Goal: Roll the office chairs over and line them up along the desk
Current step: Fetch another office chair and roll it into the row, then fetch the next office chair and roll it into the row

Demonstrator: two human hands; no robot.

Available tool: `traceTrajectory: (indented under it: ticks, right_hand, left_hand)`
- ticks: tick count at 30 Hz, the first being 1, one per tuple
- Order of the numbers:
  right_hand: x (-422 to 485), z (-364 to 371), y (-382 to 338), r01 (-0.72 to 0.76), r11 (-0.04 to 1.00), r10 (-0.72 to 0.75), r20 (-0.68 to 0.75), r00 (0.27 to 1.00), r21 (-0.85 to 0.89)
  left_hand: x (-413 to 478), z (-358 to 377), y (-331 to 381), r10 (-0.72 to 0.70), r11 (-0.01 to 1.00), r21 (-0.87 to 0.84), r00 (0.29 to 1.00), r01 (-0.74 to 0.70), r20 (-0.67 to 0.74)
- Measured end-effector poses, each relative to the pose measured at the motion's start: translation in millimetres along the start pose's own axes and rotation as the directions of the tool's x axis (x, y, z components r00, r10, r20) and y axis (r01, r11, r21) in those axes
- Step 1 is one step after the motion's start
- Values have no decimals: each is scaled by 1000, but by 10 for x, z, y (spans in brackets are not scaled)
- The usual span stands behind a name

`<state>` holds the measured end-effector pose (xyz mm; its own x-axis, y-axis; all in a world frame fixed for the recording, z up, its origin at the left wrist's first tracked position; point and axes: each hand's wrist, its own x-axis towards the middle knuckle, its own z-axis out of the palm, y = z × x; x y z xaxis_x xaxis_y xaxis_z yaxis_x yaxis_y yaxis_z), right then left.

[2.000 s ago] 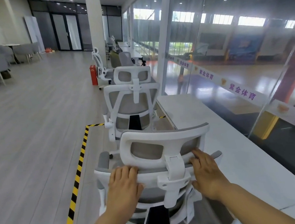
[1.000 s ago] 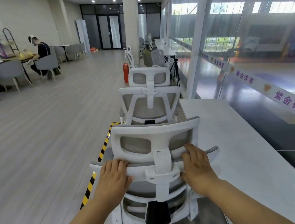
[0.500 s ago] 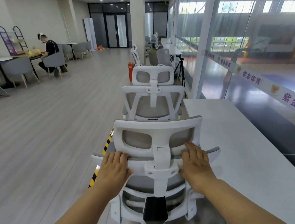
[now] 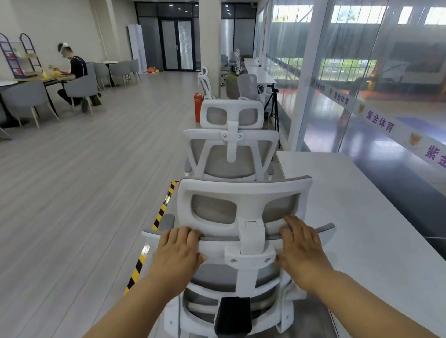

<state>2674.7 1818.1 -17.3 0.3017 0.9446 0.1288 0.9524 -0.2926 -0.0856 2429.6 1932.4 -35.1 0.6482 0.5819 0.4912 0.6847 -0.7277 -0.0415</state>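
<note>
A white office chair [image 4: 244, 202] with grey mesh stands right in front of me, its back towards me. My left hand [image 4: 177, 254] grips the top edge of its backrest on the left, below the headrest. My right hand [image 4: 301, 246] grips the same edge on the right. A second white chair [image 4: 232, 150] stands just beyond it, also back-on, beside the far end of the long white desk [image 4: 365, 235] that runs along the right.
A glass wall [image 4: 372, 66] borders the desk on the right. Yellow-black tape [image 4: 152, 239] marks the floor left of the chairs. A red box [image 4: 199, 107], a tripod [image 4: 273, 109] and more chairs stand ahead. At far left a person [image 4: 73, 72] sits at a table.
My view has risen and turned left, showing more of the room. Both hands keep their grip on the backrest. The near chair sits closer behind the second chair than before.
</note>
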Motion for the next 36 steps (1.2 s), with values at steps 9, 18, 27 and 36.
traceTrajectory:
  ticks: [9,18,27,36]
  right_hand:
    - [-79,-26,1,150,988,-145,-136,980,30]
    - [-117,-288,-753,651,758,-538,-527,659,40]
    - [-238,-189,-2863,820,572,-817,-74,572,29]
    - [-1361,-93,-5489,975,206,-971,143,193,81]
  left_hand:
    - [39,-72,-134,15,998,61,992,-23,122]
    - [-274,-296,-171,-119,992,-14,972,124,201]
    - [-1634,-1225,-1044,-430,899,77,839,430,333]
    - [-4136,-2681,-1902,-803,594,334,514,731,303]
